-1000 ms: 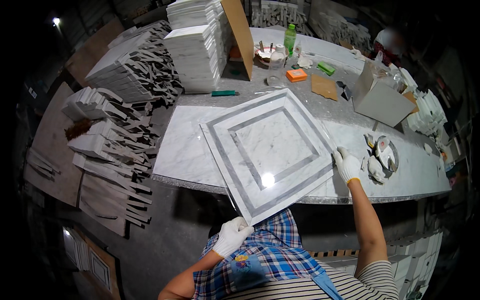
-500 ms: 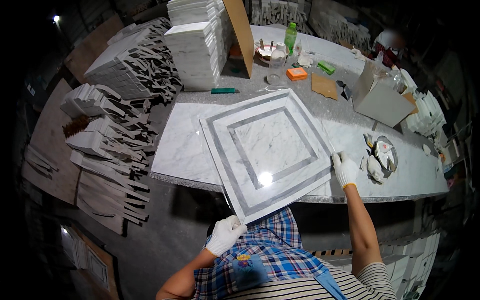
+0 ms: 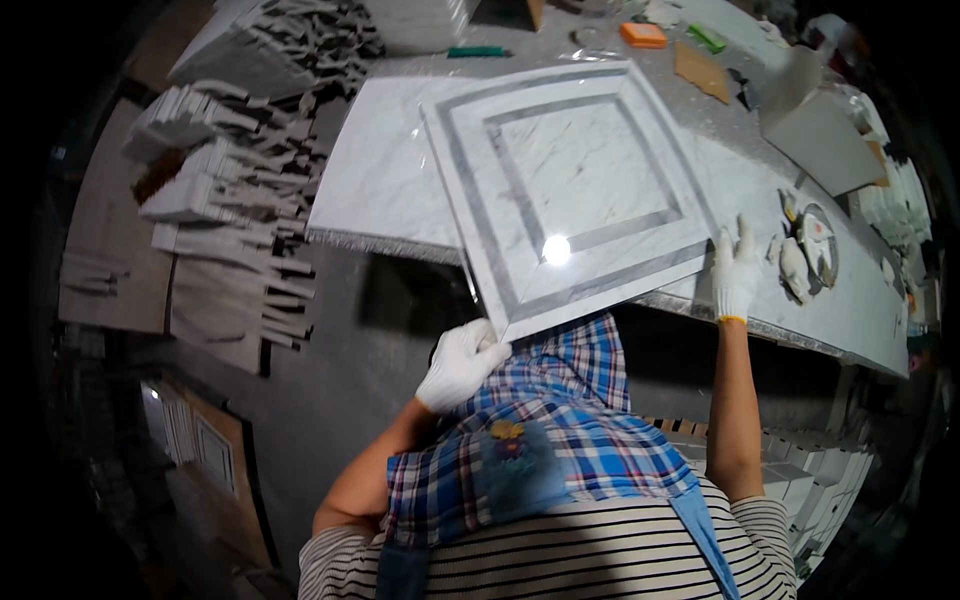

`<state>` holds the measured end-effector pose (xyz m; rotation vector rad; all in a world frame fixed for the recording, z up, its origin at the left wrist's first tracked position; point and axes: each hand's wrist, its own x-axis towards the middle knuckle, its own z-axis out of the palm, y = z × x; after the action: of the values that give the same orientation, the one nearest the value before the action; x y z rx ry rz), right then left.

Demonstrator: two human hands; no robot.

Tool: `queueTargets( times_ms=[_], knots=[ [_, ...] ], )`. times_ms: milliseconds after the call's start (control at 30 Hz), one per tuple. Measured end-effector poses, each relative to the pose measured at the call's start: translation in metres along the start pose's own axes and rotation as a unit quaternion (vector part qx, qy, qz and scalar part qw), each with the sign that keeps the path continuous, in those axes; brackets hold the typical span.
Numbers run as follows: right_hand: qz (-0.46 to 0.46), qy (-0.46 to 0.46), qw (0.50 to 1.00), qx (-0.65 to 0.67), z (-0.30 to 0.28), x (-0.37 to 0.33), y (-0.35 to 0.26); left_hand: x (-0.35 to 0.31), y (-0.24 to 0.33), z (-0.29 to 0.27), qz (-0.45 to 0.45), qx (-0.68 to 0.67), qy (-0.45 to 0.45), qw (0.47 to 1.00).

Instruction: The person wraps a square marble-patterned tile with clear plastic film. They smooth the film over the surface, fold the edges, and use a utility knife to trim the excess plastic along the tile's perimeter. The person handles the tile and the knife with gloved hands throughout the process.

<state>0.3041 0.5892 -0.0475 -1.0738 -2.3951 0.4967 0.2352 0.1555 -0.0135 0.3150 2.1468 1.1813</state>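
Note:
A square marble tile panel (image 3: 590,160), white with two grey inlaid bands, lies turned on the worktable, its near corner jutting past the front edge. At that corner my left hand (image 3: 460,365), in a white glove, pinches the panel between thumb and fingers. Beside the panel's right corner is my right hand (image 3: 735,270), also gloved, its fingers stretched out and spread with nothing in them. Whether it still touches the panel's edge I cannot tell. A bright light reflects off the panel's surface. Beneath the panel is a white marble slab (image 3: 375,165).
Right of my right hand lie a round dish (image 3: 820,245) and a crumpled white cloth (image 3: 794,268). Farther back are an orange box (image 3: 642,36), a cardboard piece (image 3: 702,70), a green-handled tool (image 3: 478,51) and a grey box (image 3: 815,125). Stacked stone strips (image 3: 225,180) stand at left.
My right hand has loosened from the panel's right edge and spread its fingers. The left hand keeps its corner. The whole view has shifted, with the scene sitting higher in the picture.

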Motion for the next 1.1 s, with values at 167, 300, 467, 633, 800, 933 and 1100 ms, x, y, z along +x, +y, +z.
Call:
queueTargets(
  times_ms=[167, 300, 467, 633, 800, 933, 1100],
  knots=[
    [-0.037, 0.044, 0.998, 0.029, -0.006, -0.04, -0.016, -0.002, 0.003, -0.002, -0.029, 0.005, -0.005, 1.0],
    [-0.084, 0.058, 0.994, 0.029, -0.003, -0.066, -0.012, 0.0, 0.001, 0.0, -0.013, -0.011, -0.007, 1.0],
    [-0.074, 0.052, 0.992, 0.087, 0.0, -0.083, -0.02, 0.0, 0.003, 0.0, -0.013, 0.006, 0.0, 1.0],
    [-0.067, 0.054, 0.992, 0.092, 0.002, -0.09, -0.028, -0.001, 0.001, 0.002, -0.016, 0.013, 0.005, 1.0],
    [-0.088, 0.067, 0.991, 0.069, -0.004, -0.099, -0.039, -0.002, -0.008, 0.005, 0.014, 0.009, 0.029, 0.999],
    [-0.101, 0.074, 0.989, 0.081, -0.005, -0.1, -0.039, 0.001, -0.01, 0.008, 0.015, 0.015, 0.042, 0.999],
    [-0.157, 0.095, 0.981, 0.057, -0.002, -0.097, -0.036, 0.0, 0.004, 0.01, 0.006, 0.03, 0.057, 0.998]
  ],
)
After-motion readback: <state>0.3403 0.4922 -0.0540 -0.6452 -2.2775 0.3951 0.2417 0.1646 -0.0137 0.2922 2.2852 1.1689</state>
